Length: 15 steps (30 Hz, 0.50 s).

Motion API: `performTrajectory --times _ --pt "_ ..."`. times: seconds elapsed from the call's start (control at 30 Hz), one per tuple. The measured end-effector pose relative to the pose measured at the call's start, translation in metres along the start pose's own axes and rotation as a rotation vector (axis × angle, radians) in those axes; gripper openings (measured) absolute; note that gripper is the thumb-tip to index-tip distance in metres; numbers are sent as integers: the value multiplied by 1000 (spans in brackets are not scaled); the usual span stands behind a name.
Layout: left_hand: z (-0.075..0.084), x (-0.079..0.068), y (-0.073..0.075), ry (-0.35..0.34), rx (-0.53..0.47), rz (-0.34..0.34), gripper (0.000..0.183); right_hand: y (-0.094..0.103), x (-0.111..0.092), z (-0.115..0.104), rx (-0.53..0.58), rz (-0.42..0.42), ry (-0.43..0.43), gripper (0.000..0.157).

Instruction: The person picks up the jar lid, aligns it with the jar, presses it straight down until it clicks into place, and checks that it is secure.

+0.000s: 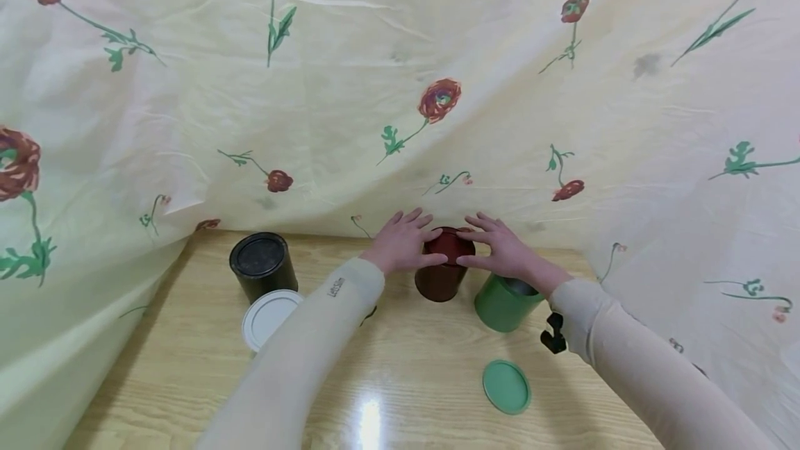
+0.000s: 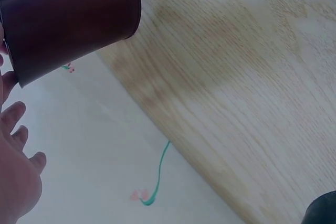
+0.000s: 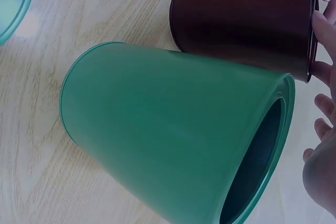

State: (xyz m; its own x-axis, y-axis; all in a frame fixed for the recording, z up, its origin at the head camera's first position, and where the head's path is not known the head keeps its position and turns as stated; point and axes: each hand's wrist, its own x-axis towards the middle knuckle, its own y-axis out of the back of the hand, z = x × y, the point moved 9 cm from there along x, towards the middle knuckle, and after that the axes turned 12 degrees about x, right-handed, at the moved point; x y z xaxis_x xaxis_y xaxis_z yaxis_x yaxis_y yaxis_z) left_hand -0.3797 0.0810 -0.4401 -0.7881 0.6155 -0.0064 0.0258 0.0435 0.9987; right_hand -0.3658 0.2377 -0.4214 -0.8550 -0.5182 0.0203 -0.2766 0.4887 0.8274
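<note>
A dark red can (image 1: 437,283) stands near the back of the wooden table, its top partly covered by both hands. My left hand (image 1: 406,243) touches the left side of its top rim with thumb and index finger, the other fingers spread beyond. From the right, my right hand (image 1: 503,250) touches the same rim with thumb and index finger. Close by this hand is a green can (image 3: 173,124), its mouth open and dark inside. In the right wrist view, fingertips (image 3: 321,69) meet the red can's rim. Its top surface is hidden in both wrist views.
A black can (image 1: 265,269) with its top covered stands at the left. In front of it is a white round lid or can top (image 1: 270,317), partly behind the left sleeve. A green lid (image 1: 506,386) lies flat at the front right. Flowered cloth (image 1: 337,123) hangs behind the table.
</note>
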Motion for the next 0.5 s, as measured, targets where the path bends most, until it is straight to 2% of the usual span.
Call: performTrajectory --times 0.27,0.5 --pt "-1 -3 6 26 -39 -44 71 0 3 1 37 -8 -28 65" --pt "-3 -2 1 78 -69 -83 72 -3 3 6 76 -31 -68 68"
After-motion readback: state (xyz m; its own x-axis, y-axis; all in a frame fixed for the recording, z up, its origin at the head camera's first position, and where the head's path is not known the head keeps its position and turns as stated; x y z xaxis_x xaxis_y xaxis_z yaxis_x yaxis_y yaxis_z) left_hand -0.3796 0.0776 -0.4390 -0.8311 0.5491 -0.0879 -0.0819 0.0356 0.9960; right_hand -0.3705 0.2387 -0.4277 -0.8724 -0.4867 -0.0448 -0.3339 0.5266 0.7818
